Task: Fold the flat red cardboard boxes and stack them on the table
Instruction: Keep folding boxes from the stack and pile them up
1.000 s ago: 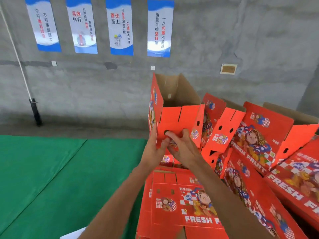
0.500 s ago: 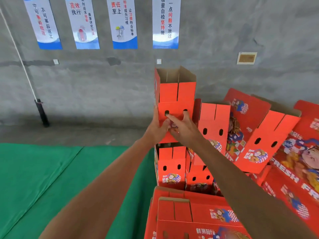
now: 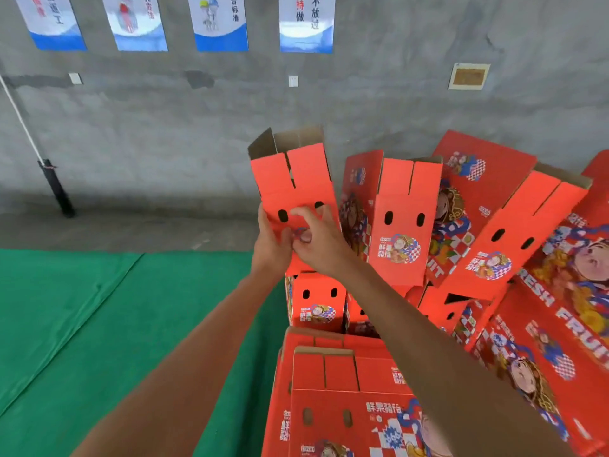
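Atop the stack, left hand [image 3: 272, 247] and right hand [image 3: 318, 244] fingers grip one folded red box [image 3: 293, 183].

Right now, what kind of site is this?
Probably a packing workshop or warehouse: bare concrete wall with workplace slogan posters, green floor matting, and heaps of red fruit cartons, one being placed by both hands.
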Demonstrator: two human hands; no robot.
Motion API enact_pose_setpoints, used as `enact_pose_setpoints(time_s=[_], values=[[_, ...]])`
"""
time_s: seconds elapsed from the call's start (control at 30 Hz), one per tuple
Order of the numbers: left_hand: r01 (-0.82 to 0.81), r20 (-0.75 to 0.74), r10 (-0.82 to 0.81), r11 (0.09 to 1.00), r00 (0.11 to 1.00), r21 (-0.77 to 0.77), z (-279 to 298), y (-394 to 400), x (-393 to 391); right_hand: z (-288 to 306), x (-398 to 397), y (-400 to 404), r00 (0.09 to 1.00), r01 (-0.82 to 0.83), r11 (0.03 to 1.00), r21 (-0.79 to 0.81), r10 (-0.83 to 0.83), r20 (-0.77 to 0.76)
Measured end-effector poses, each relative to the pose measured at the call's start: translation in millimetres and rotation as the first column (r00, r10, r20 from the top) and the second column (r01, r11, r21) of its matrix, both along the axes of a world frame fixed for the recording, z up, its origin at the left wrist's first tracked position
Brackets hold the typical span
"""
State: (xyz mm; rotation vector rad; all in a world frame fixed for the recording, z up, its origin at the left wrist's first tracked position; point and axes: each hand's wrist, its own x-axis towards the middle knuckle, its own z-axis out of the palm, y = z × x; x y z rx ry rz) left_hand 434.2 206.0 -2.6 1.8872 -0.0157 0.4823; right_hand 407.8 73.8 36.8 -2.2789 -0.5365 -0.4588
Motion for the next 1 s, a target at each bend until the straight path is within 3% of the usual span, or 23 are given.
enact_pose_setpoints(time_s=[0.1, 0.3, 0.43, 0.6, 0.83, 1.0], values=[[-0.010, 0.050, 0.006, 0.996, 0.999, 0.088, 11, 6, -6, -1, -2, -1, 1.000, -0.001, 0.995, 0.097, -0.001, 0.029], [0.170, -0.112, -0.153, 0.972, 0.982, 0.161, -10, -12, -9, -8, 1, -21, 0.985, 0.129, 0.985, 0.116, -0.114, -0.128], [0.216, -0.117, -0.209, 0.975, 0.971, 0.051, -19, -16, -8, -7, -4, -32, 0.991, 0.093, 0.989, -0.114, -0.103, -0.085], [0.177, -0.094, -0.171, 0.982, 0.981, 0.064, -13, -11, -6, -4, -7, -31, 0.964, 0.265, 0.917, -0.298, -0.257, 0.066], [0.166, -0.129, -0.151, 0.980, 0.980, 0.114, -8, -9, -21, -14, -27, -34, 0.966, 0.260, 0.932, -0.254, -0.249, 0.075], [0.139, -0.321, -0.101, 0.985, 0.942, 0.100, -35, -15, -57, -51, -69, -48, 0.954, 0.251, 0.925, -0.286, -0.286, -0.087]])
